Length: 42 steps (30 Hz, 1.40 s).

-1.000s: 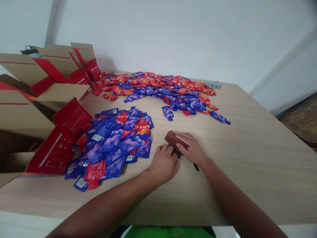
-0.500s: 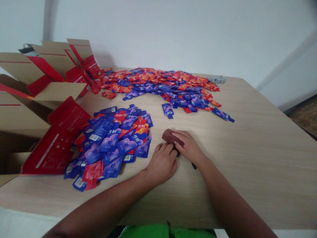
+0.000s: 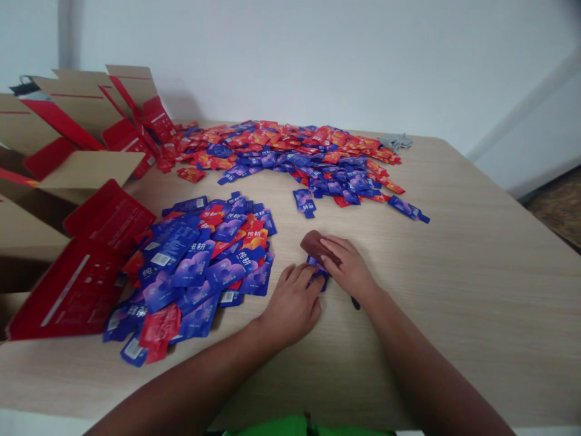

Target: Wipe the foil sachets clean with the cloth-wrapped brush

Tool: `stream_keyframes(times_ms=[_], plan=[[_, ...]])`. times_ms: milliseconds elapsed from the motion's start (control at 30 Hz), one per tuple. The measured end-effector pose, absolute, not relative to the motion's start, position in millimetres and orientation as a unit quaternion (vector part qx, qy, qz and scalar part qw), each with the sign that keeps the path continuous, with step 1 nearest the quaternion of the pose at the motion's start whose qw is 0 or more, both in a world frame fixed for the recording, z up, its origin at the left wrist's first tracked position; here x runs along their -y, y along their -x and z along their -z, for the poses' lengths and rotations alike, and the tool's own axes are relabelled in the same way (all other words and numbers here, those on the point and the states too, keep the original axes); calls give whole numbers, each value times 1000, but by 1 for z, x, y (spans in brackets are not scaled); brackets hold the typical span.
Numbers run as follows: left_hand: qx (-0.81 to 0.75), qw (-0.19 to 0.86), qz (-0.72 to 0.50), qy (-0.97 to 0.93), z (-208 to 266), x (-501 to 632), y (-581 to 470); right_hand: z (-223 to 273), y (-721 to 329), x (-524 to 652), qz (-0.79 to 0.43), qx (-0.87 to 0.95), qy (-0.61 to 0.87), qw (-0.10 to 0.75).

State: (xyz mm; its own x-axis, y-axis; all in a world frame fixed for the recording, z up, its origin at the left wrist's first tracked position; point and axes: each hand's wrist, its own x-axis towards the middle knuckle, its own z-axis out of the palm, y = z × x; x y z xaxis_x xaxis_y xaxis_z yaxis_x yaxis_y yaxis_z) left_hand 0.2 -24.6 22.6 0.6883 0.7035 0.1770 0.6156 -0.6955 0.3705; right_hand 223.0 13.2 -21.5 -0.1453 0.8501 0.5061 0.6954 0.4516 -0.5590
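Observation:
My left hand [image 3: 295,304] rests on the wood-look table with bent fingers pressing a blue-purple packet [image 3: 318,282] against it. Part of that packet is hidden under both hands. My right hand [image 3: 347,266] is closed over a flat maroon object [image 3: 315,244], whose far end sticks out beyond the fingers and overlaps the packet's upper part. A dark tip [image 3: 355,303] shows beneath the right wrist; I cannot tell whether it belongs to the maroon object. Left of my hands lies a heap of blue and red packets [image 3: 195,266].
Across the back of the table [image 3: 454,272] runs a long pile of red and blue packets [image 3: 290,151]. Single blue packets [image 3: 304,203] lie before it. Open red-and-brown cartons [image 3: 86,284] crowd the left side. A grey cloth-like bundle [image 3: 396,142] sits at the back right.
More of the blue-purple packet shows between my hands. My left fingers have shifted slightly left and down; the maroon object has moved slightly right. The view has turned slightly.

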Motion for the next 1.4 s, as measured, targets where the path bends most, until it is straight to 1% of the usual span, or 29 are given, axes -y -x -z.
stream_keyframes(times_ms=[133,300,467,667,833,1033,1100,1233,1400], plan=[[-367,149,-150,-906,-23,24,1,6,-217,0,-102,757,482,429],[-371,152,-145,-905,-21,24,2,1,-208,4,-123,780,452,414],[-371,163,-137,-904,-21,23,3,5,-208,0,-138,776,475,392],[-370,173,-136,-903,-22,23,3,14,-214,-11,-108,759,516,381],[-372,173,-139,-901,-19,24,3,18,-219,-18,-71,717,568,399],[-370,169,-140,-903,-19,23,4,-1,-214,-4,-68,694,539,472],[-370,169,-140,-903,-21,23,3,-4,-212,0,-88,716,514,464],[-372,170,-141,-902,-22,23,3,0,-209,2,-137,768,470,414],[-372,172,-139,-902,-22,23,4,3,-210,-2,-135,777,474,391]])
